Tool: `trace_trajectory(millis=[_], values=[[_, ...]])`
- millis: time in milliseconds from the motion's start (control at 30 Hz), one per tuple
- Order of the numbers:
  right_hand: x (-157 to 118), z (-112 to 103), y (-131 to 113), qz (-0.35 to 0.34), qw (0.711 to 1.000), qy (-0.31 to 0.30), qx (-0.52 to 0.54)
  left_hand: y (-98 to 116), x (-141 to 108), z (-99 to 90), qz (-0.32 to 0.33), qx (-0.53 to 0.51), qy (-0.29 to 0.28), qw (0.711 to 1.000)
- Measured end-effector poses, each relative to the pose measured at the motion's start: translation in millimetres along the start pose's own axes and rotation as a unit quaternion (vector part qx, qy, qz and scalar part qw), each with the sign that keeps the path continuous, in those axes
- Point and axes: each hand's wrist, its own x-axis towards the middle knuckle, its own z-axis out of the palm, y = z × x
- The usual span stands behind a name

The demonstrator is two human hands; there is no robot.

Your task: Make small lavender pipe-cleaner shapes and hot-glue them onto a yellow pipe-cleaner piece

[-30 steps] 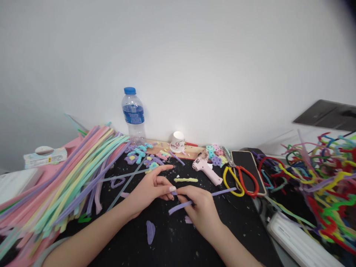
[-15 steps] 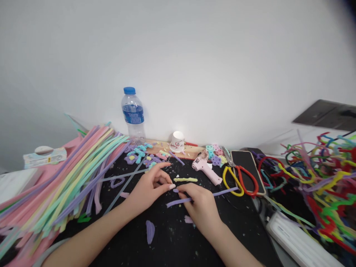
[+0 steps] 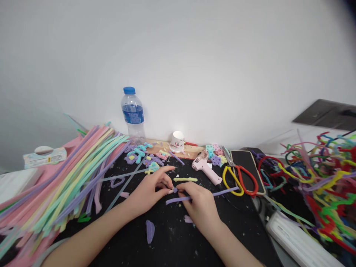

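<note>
Between the fingertips of both hands is a small purple pipe cleaner piece (image 3: 175, 190). My left hand (image 3: 151, 190) is closed in a pinch at its left side, the index finger stretched out above. My right hand (image 3: 198, 203) pinches it from the right. A longer purple pipe cleaner (image 3: 175, 200) runs past my right hand and shows on both sides of it; whether the fingers grip it is hidden. Just beyond the fingertips lies a pale yellow twisted piece (image 3: 185, 180). Nearer me on the black tabletop (image 3: 172, 241) is a purple folded petal-like piece (image 3: 150, 231).
Long pastel pipe cleaners (image 3: 83, 178) heap up at left. A water bottle (image 3: 133, 115) and paper cup (image 3: 177, 141) stand along the wall. To the right lie a pink glue gun (image 3: 208, 170), scissors (image 3: 240, 180), a phone (image 3: 247, 167), a white power strip (image 3: 297, 237) and tangled coloured pipe cleaners (image 3: 328, 185).
My left hand has shifted slightly, its index finger lowering and reaching farther right. The fingertips of both hands have drawn closer around the small purple piece. My right hand has barely moved.
</note>
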Motion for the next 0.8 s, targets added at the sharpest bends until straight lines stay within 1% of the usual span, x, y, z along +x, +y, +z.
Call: trace_trajectory(millis=[133, 267, 367, 500, 600, 667, 733, 800], values=[[0, 0, 2, 0.005, 1.0, 0.001, -0.007, -2, 2, -6.6, 0.022, 0.101, 0.034, 0.994], [0, 0, 3, 0.007, 1.0, -0.003, -0.01, -3, 2, -11.9, 0.051, 0.189, 0.023, 0.98], [0, -1, 2, 0.01, 1.0, -0.003, -0.009, -3, 1, -12.9, 0.059, 0.228, 0.02, 0.972], [1, -2, -1, 0.001, 1.0, -0.017, -0.002, 0, 0, -12.3, 0.066, 0.252, 0.031, 0.965], [1, -4, -1, -0.007, 1.0, -0.016, 0.012, 2, 0, -11.7, 0.075, 0.251, 0.067, 0.963], [0, -4, 0, -0.009, 0.999, 0.001, 0.032, 4, 0, -11.5, 0.074, 0.229, 0.099, 0.966], [-1, -5, 0, -0.013, 0.998, 0.026, 0.056, 6, 0, -11.1, 0.056, 0.171, 0.12, 0.976], [-1, -7, -1, -0.018, 0.995, 0.05, 0.079, 6, 1, -10.1, 0.029, 0.074, 0.12, 0.99]])
